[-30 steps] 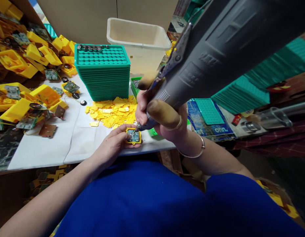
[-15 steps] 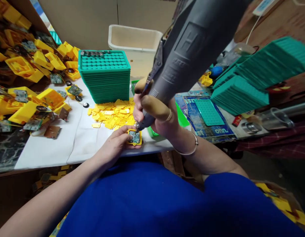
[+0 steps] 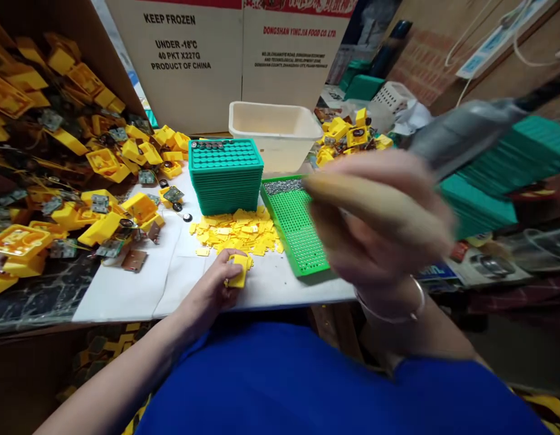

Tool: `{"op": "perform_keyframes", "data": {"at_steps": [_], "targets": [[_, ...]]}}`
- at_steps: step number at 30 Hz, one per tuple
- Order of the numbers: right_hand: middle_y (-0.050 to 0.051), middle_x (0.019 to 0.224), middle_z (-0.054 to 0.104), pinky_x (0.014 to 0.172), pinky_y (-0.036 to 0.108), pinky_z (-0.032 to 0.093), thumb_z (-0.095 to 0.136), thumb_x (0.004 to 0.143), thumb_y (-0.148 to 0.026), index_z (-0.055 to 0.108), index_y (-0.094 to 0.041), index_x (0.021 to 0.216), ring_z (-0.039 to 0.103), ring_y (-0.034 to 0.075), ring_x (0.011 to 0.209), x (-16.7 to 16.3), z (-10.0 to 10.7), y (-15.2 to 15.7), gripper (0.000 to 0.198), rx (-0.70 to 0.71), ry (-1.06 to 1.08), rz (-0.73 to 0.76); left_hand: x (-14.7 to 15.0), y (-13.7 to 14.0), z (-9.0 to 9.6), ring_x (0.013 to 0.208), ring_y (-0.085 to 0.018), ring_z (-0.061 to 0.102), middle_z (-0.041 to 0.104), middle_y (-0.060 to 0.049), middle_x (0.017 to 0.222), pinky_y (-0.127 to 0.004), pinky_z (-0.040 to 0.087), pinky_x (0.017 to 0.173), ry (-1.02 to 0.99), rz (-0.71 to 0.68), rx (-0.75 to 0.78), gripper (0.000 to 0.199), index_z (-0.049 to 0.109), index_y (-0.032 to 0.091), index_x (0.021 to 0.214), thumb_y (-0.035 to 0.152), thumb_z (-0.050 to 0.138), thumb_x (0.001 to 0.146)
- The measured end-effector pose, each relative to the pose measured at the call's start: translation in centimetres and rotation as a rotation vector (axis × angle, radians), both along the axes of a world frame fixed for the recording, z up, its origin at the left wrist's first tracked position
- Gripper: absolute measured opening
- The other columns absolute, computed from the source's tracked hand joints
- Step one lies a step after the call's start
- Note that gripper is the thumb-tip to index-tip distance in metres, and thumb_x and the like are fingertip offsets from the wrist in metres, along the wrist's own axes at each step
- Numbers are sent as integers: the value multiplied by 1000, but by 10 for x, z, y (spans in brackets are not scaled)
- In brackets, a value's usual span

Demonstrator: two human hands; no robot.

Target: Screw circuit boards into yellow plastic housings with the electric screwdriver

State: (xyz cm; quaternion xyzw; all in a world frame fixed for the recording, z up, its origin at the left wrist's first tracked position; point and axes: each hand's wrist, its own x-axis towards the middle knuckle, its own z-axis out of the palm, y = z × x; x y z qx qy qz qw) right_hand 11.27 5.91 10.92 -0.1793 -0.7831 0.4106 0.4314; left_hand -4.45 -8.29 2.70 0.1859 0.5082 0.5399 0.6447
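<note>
My left hand (image 3: 216,281) is closed round a small yellow plastic case (image 3: 238,271) just above the front of the white-covered table. Its thumb lies across the case, and the board side does not show. My right hand (image 3: 374,217), blurred and close to the camera, is wrapped round a grey electric screwdriver (image 3: 465,133) tilted up to the right; its bit is hidden. Tan finger covers sit on some of its fingers. Below and left of that hand lies a green perforated tray (image 3: 302,248), with a heap of tiny metal screws (image 3: 284,185) at its far end.
Yellow flat parts (image 3: 238,232) are strewn before a stack of teal trays (image 3: 228,187). Yellow housings with boards (image 3: 102,211) crowd the left. Behind stand a whitish plastic bin (image 3: 280,145) and a carton (image 3: 193,84). More teal trays (image 3: 479,205) are at right.
My right hand has lifted the screwdriver off the case and swung it up to the right. The case is turned over in my left hand, and the green tray has come into view.
</note>
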Motion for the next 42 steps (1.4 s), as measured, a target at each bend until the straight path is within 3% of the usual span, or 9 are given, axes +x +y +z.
{"op": "perform_keyframes", "data": {"at_steps": [4,7,15,21,25,29,34,37,42], "targets": [[5,101,69,95,38,51,56,90,-18,71,-22,99,63,19,97,-78,12,50,18,439,-270,1,-6,-3,0,70,-12,60,58,1,83,-22,51,61,37,-60,54,45,54,24,122,33,70,81],[7,100,70,91,36,49,53,90,-19,73,-19,96,63,19,97,-132,13,90,21,604,-514,-5,-12,-5,-1,94,-24,68,66,-7,103,-37,56,80,-23,-38,75,48,52,21,123,34,72,81],[11,90,70,84,36,46,54,84,-7,72,-18,85,61,24,96,-176,17,99,21,740,-891,-184,-20,-8,-8,106,-29,69,72,-15,112,-44,51,95,-198,10,128,37,54,16,112,29,69,81],[7,98,70,87,34,47,49,90,-9,66,-16,93,62,19,94,-145,14,66,19,498,-634,-80,-14,-17,-11,107,-28,69,73,-8,110,-47,45,104,-164,155,165,44,48,21,111,12,68,72],[2,86,70,76,26,50,61,86,-17,64,-14,88,62,11,79,-99,-27,6,4,9,-317,221,-6,-19,-16,107,-20,67,71,-1,107,-38,44,104,-83,313,234,51,47,24,113,10,70,69],[1,86,71,74,24,50,63,85,-19,67,-15,89,63,9,76,-69,-76,-44,7,-316,-214,289,2,-18,-22,101,-16,63,67,2,104,-28,48,90,15,344,267,54,45,27,116,13,71,71],[2,87,67,76,26,48,64,83,-20,70,-17,88,60,11,81,-60,-96,-49,8,-243,-196,176,7,-16,-26,98,-16,60,64,1,103,-26,46,83,43,310,282,51,45,27,117,14,69,74],[1,85,61,74,25,47,66,81,-18,67,-16,82,57,10,79,-58,-90,-37,3,-286,-237,227,6,-15,-29,98,-16,59,62,1,108,-28,45,85,69,293,289,50,45,28,119,14,68,76],[-2,82,57,70,24,43,71,76,-15,63,-15,77,53,9,76,-52,-73,-22,8,-128,-576,377,4,-16,-33,113,-19,56,61,0,118,-29,42,95,188,205,305,51,48,29,120,16,71,77]]}}
